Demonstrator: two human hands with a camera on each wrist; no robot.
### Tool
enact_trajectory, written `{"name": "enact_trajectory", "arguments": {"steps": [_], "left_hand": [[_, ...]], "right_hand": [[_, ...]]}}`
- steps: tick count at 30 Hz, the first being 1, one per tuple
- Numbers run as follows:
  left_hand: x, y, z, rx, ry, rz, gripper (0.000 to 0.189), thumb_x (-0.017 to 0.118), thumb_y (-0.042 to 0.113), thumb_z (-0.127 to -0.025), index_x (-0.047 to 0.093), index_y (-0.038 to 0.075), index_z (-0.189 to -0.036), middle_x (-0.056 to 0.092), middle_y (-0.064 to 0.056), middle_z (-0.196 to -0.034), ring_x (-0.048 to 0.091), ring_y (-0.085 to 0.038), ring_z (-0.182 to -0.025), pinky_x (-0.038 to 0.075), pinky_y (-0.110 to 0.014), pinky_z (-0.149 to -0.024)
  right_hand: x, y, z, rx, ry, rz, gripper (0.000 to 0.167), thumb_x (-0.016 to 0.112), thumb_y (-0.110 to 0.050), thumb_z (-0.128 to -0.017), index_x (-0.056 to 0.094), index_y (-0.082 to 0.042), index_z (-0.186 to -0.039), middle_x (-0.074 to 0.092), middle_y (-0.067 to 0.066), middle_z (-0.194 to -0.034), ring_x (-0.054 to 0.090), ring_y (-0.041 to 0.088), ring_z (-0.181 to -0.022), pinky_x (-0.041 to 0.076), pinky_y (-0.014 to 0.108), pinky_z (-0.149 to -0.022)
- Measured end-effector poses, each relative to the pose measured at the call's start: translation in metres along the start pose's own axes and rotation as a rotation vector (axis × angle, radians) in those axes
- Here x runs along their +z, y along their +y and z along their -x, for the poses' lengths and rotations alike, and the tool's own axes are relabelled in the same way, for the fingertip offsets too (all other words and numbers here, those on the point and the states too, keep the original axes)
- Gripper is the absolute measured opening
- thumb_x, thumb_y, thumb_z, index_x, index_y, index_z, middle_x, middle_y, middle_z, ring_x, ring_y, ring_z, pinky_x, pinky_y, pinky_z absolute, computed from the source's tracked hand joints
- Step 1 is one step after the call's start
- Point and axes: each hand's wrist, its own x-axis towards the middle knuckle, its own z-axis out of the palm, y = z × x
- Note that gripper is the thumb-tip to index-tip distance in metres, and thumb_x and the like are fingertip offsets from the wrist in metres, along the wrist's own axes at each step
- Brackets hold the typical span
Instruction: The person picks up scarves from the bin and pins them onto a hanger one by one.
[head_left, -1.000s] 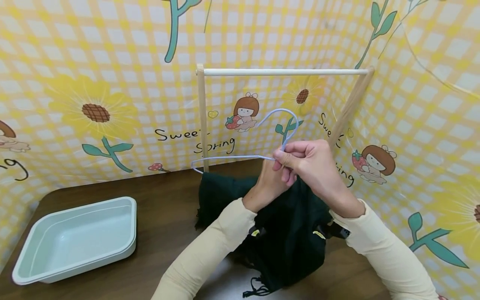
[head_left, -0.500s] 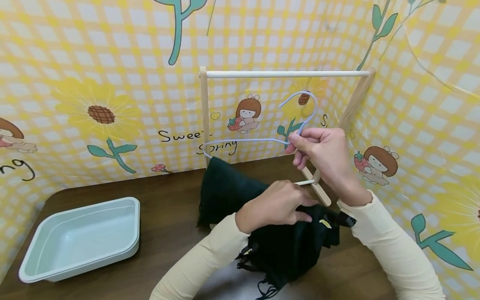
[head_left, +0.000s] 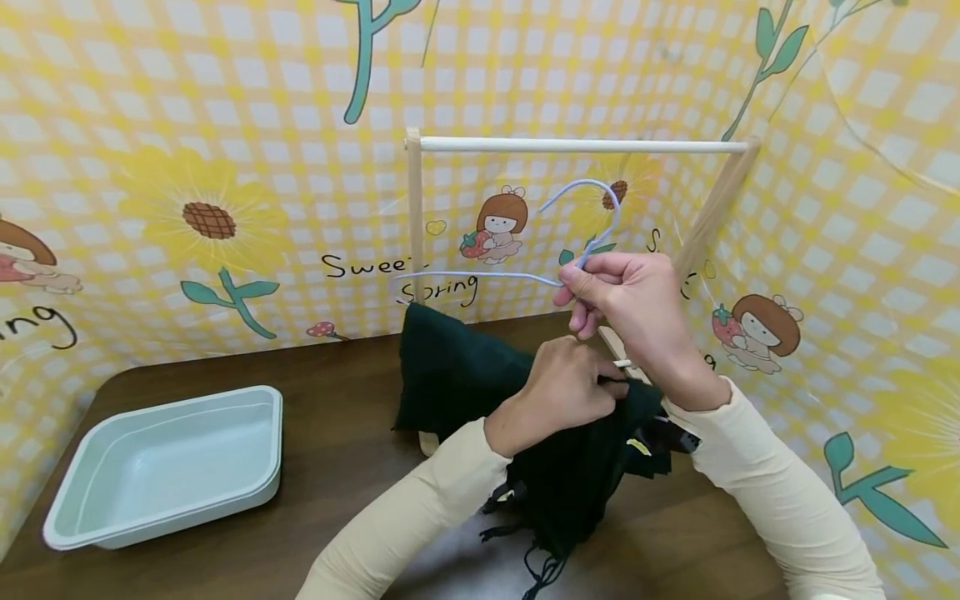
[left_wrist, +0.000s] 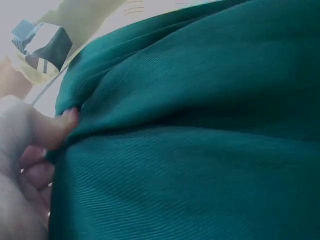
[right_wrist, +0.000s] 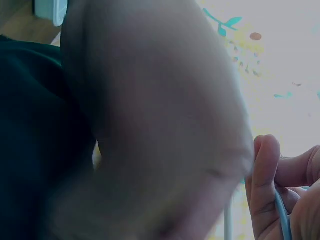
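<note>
The controlling relation is that between the hanger [head_left: 487,274] and the cloth [head_left: 465,367]: the hanger's shoulder wire lies above, and the dark green cloth hangs beneath it. The right hand [head_left: 633,304] pinches the neck of the hanger between thumb and fingers at the base of the hook; the hook rises above this hand, its free tip pointing left. From the pinch, the long axis of the visible shoulder runs leftward, close to level and roughly parallel to the rail [head_left: 585,145] of the rack, which stands beyond and higher. The shoulder's left end reaches the upper left corner of the cloth; the lower bar and the right shoulder are hidden, so the extent of cloth around the wire cannot be told. The left hand [head_left: 566,383] sits just below and slightly to the left of the right hand, and is the nearer of the two to the cloth. It grips an upper edge toward the cloth's right side; the left wrist view shows the thumb on the near face, the fabric gathered in folds at that grip. Any adjustment on the right side appears to depend on this gap between gripped edge and hanger neck. Fringe on the cloth hangs low over the surface [head_left: 337,467].
</note>
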Motion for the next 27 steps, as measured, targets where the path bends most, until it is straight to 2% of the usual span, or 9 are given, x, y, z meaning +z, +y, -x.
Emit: {"name": "enact_trajectory", "arguments": {"steps": [5,9,12,15,18,20,22,24,27], "left_hand": [[-0.009,0.002,-0.015,-0.126,0.091,0.015,0.036,0.074,0.013,-0.079,0.048,0.012,-0.055,0.041,0.005,-0.053,0.040,-0.009,-0.050,0.022,-0.018,-0.045],[-0.010,-0.006,-0.018,-0.034,0.254,0.208,0.031,0.071,0.011,-0.080,0.046,0.007,-0.064,0.045,-0.002,-0.057,0.046,-0.014,-0.055,0.030,-0.019,-0.053],[-0.010,-0.012,-0.015,0.000,0.234,0.378,0.029,0.069,0.007,-0.081,0.045,0.006,-0.064,0.043,-0.004,-0.057,0.041,-0.012,-0.053,0.030,-0.018,-0.053],[-0.011,-0.013,-0.016,-0.025,0.131,0.335,0.032,0.068,0.006,-0.083,0.044,0.008,-0.063,0.041,-0.001,-0.059,0.040,-0.010,-0.055,0.027,-0.017,-0.052],[-0.014,-0.010,-0.020,-0.088,-0.081,0.107,0.036,0.066,0.008,-0.085,0.041,0.013,-0.059,0.038,0.003,-0.059,0.036,-0.010,-0.055,0.023,-0.019,-0.051],[-0.015,-0.007,-0.018,-0.148,-0.256,0.034,0.039,0.064,0.007,-0.086,0.039,0.016,-0.059,0.035,0.006,-0.059,0.032,-0.009,-0.055,0.021,-0.020,-0.051],[-0.015,-0.003,-0.011,-0.165,-0.346,-0.019,0.038,0.063,0.005,-0.087,0.038,0.018,-0.060,0.032,0.007,-0.059,0.028,-0.008,-0.055,0.019,-0.021,-0.051],[-0.015,0.000,0.002,-0.103,-0.281,0.003,0.032,0.062,-0.001,-0.086,0.047,0.016,-0.064,0.039,0.006,-0.061,0.030,-0.009,-0.057,0.023,-0.021,-0.055],[-0.016,0.004,0.025,0.058,-0.019,0.026,0.024,0.060,-0.009,-0.082,0.068,0.013,-0.077,0.061,0.005,-0.070,0.051,-0.009,-0.065,0.040,-0.019,-0.065]], "right_hand": [[0.010,-0.008,0.007,-0.033,-0.053,0.096,0.026,0.073,-0.016,-0.095,0.073,0.008,-0.086,0.071,0.009,-0.065,0.060,0.017,-0.044,0.054,0.028,-0.047],[0.016,-0.012,0.018,-0.034,-0.113,0.133,0.025,0.073,-0.019,-0.095,0.075,0.000,-0.080,0.067,0.012,-0.061,0.060,0.023,-0.046,0.055,0.032,-0.050],[0.019,-0.013,0.022,-0.028,-0.143,0.134,0.024,0.071,-0.019,-0.096,0.075,-0.002,-0.079,0.067,0.012,-0.061,0.060,0.025,-0.048,0.055,0.033,-0.053],[0.020,-0.013,0.020,-0.032,-0.120,0.123,0.024,0.072,-0.019,-0.096,0.075,-0.001,-0.080,0.068,0.011,-0.061,0.060,0.023,-0.047,0.055,0.032,-0.053],[0.020,-0.010,0.016,-0.032,-0.072,0.081,0.024,0.072,-0.017,-0.095,0.074,0.003,-0.082,0.070,0.010,-0.065,0.059,0.020,-0.045,0.054,0.029,-0.052],[0.019,-0.006,0.013,-0.023,-0.039,0.040,0.025,0.073,-0.015,-0.095,0.073,0.007,-0.085,0.072,0.010,-0.068,0.059,0.019,-0.045,0.054,0.027,-0.050],[0.018,-0.001,0.012,-0.013,-0.017,0.014,0.025,0.073,-0.015,-0.094,0.072,0.010,-0.088,0.074,0.009,-0.071,0.060,0.018,-0.046,0.055,0.027,-0.050],[0.016,0.003,0.009,-0.015,0.006,0.012,0.025,0.073,-0.014,-0.094,0.072,0.011,-0.089,0.075,0.009,-0.071,0.061,0.018,-0.046,0.055,0.028,-0.049],[0.010,0.007,0.002,-0.013,0.036,-0.013,0.025,0.074,-0.012,-0.093,0.070,0.013,-0.091,0.075,0.008,-0.071,0.063,0.017,-0.047,0.055,0.029,-0.047]]}}
